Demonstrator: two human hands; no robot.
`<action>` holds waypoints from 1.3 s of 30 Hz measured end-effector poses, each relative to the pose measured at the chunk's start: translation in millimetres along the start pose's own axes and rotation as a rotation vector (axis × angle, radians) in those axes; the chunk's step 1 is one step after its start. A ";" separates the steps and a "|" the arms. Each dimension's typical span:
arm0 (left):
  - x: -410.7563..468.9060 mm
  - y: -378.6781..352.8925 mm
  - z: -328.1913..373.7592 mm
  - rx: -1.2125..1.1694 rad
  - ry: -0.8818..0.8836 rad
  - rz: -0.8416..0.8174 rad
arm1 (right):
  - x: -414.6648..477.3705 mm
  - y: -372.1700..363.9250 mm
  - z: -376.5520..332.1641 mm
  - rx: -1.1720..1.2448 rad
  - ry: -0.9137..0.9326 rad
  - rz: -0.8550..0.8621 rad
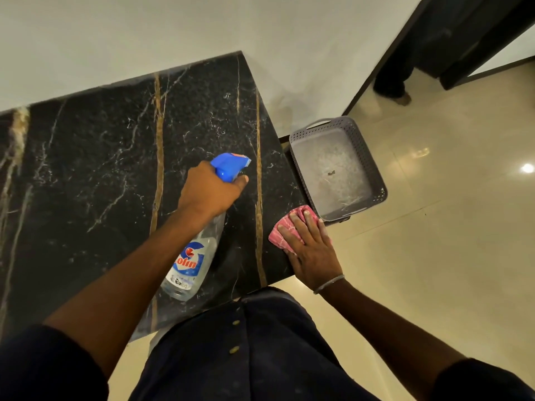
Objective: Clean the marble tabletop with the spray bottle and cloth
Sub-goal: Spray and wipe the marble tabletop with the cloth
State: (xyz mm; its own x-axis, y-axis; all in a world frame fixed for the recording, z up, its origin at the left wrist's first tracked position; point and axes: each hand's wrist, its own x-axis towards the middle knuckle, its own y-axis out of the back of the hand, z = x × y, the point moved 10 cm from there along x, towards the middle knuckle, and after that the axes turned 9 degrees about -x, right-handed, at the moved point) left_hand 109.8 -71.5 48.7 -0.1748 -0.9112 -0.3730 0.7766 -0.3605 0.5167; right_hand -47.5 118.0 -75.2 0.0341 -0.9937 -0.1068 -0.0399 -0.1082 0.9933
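Dark shirt (254, 342) with two buttons fills 6 o'clock, closest to the lens. Above it the left hand (212, 189) grasps the bottle (191, 261) round its neck, forefinger by the blue trigger and nozzle aimed toward 1 o'clock. The bottle slants over the tabletop (101, 154) with its base toward 7 o'clock; I cannot tell if the base touches the stone. At 4 o'clock the right hand (312, 253) lies flat with fingers straight, pressing the pink cloth (289, 224) onto the slab's right edge. A grey basket (369, 159) sits just beside that edge at 3 o'clock.

This looks like the spraying step, with wiping ready to follow. Next the trigger probably needs squeezing over the near-right stone. The flat palm can then sweep the cloth in toward 9 o'clock, keeping it from slipping off the edge.

The tabletop runs from 9 to 2 o'clock against the wall. It is black marble, glossy, with white veins and ochre streaks. No wet patch or mist is plain on it.
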 end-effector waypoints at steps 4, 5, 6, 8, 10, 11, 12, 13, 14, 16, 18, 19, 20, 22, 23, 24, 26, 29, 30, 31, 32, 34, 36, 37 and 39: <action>3.7 4.7 -6.4 -0.011 0.051 0.031 | 53.9 9.3 2.4 0.017 -0.006 0.032; 6.1 6.7 -8.3 -0.015 0.056 0.040 | 72.7 12.3 3.2 0.022 -0.006 0.035; 8.0 9.5 -9.1 -0.015 0.064 0.049 | 91.9 14.8 3.6 0.027 -0.001 0.034; 11.4 15.0 -9.1 -0.009 0.074 0.061 | 128.7 18.6 4.5 0.024 0.013 0.029; 18.0 21.4 -8.2 0.000 0.068 0.079 | 167.8 22.6 8.4 0.035 0.016 0.036; 22.6 24.5 -10.3 -0.011 0.073 0.091 | 186.5 24.2 10.3 0.045 0.011 0.038; 26.9 27.9 -11.0 -0.016 0.075 0.105 | 203.4 26.3 11.4 0.049 0.002 0.037; 32.5 29.4 -12.6 -0.014 0.082 0.111 | 217.6 28.7 13.5 0.052 -0.010 0.037; 36.8 31.3 -14.0 -0.012 0.089 0.114 | 229.8 30.0 14.0 0.060 -0.017 0.034; 45.7 35.1 -16.4 -0.029 0.098 0.119 | 244.1 30.2 15.1 0.062 -0.024 0.030; 52.4 38.4 -15.8 -0.042 0.101 0.124 | 242.6 29.3 16.1 0.059 -0.022 0.039; 55.9 39.7 -16.1 -0.046 0.105 0.129 | 237.7 29.4 16.3 0.067 -0.016 0.044; 59.1 41.1 -15.6 -0.049 0.100 0.134 | 229.5 29.1 16.4 0.079 -0.010 0.046; 65.2 40.7 -12.4 -0.041 0.092 0.134 | 206.1 28.0 16.0 0.099 0.004 0.048; 67.4 40.0 -11.5 -0.037 0.096 0.130 | 192.5 27.8 14.6 0.104 0.013 0.052; 70.2 39.2 -10.8 -0.034 0.089 0.128 | 179.1 27.7 14.2 0.105 0.018 0.054; 75.9 37.2 -12.0 -0.017 0.094 0.114 | 154.0 26.3 14.4 0.107 0.018 0.047; 84.3 30.4 -15.1 -0.039 0.099 0.068 | 123.6 20.8 15.5 0.101 0.006 0.018; 87.6 29.3 -16.0 -0.053 0.099 0.063 | 118.1 19.3 15.2 0.100 0.008 0.011; 90.7 28.3 -16.7 -0.064 0.101 0.057 | 115.4 17.6 14.7 0.096 0.016 0.009; 94.2 27.5 -18.2 -0.074 0.094 0.057 | 115.1 16.9 14.3 0.089 0.026 0.012; 101.4 27.9 -20.4 -0.084 0.095 0.061 | 119.9 16.3 13.6 0.072 0.055 0.021; 111.6 30.6 -23.5 -0.078 0.110 0.073 | 136.5 18.4 12.5 0.063 0.083 0.038; 116.8 31.9 -25.1 -0.081 0.117 0.078 | 149.0 21.0 12.6 0.064 0.089 0.051; 127.4 36.0 -25.6 -0.089 0.124 0.097 | 182.2 26.2 14.8 0.069 0.085 0.071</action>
State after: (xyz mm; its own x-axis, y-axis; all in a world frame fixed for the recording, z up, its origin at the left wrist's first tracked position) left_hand 130.9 -195.5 0.0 -0.0249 -0.9072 -0.4200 0.8374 -0.2484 0.4869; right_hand -57.1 -66.3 -69.3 0.1129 -0.9932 -0.0290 -0.1138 -0.0420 0.9926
